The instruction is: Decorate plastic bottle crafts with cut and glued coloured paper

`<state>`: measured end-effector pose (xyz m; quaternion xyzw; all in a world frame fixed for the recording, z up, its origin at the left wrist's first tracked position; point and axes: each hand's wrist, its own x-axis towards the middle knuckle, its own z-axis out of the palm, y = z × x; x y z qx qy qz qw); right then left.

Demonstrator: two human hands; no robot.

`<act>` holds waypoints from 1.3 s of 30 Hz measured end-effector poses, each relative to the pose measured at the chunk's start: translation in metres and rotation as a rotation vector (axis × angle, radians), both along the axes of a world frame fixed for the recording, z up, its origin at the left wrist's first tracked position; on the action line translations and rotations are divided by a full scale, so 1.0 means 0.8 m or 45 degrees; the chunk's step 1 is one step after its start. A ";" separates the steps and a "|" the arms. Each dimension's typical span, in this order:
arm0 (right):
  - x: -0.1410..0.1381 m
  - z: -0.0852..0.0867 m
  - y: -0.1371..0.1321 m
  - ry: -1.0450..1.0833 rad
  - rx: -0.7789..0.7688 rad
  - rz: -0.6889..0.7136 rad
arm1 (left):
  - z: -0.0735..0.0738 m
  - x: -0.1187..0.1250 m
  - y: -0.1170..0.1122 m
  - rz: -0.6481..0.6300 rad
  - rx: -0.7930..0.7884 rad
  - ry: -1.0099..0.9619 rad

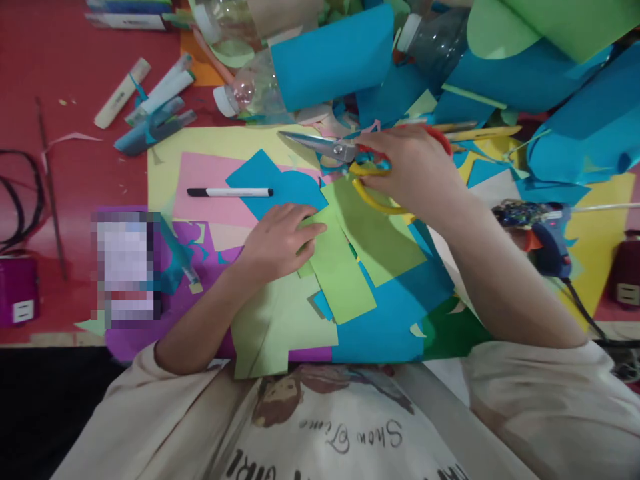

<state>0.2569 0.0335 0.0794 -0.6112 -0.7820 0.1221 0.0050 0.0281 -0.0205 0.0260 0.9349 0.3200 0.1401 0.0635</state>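
Observation:
My left hand [280, 241] is closed on the upper end of a light green paper strip [347, 280], its fingers curled over the edge. In my right hand [413, 167] is a pair of scissors [343, 150] with red and yellow handles, blades pointing left above the papers. A second green sheet [385, 243] lies under my right wrist, beside the strip. Just above my left hand, a black-capped white marker [230, 193] rests across pink paper [200, 167] and a blue cutout [290, 190]. Pale green paper [285, 320] lies below my left hand.
Plastic bottles [255, 87] and a rolled blue sheet [335, 57] crowd the back among paper scraps. A glue gun [547, 233] with a cord lies to the right. Several markers [160, 93] are at the back left, and a blurred-out rectangular thing [125, 267] lies left.

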 end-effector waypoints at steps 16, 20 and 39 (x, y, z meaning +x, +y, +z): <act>-0.008 -0.025 -0.035 0.137 -0.054 0.422 | 0.000 -0.001 0.002 0.007 -0.168 -0.066; -0.002 -0.058 -0.054 0.236 0.021 0.467 | 0.004 -0.002 0.004 -0.010 -0.157 -0.170; 0.013 -0.055 -0.100 0.232 0.304 0.139 | 0.002 -0.002 0.006 0.210 -0.007 -0.080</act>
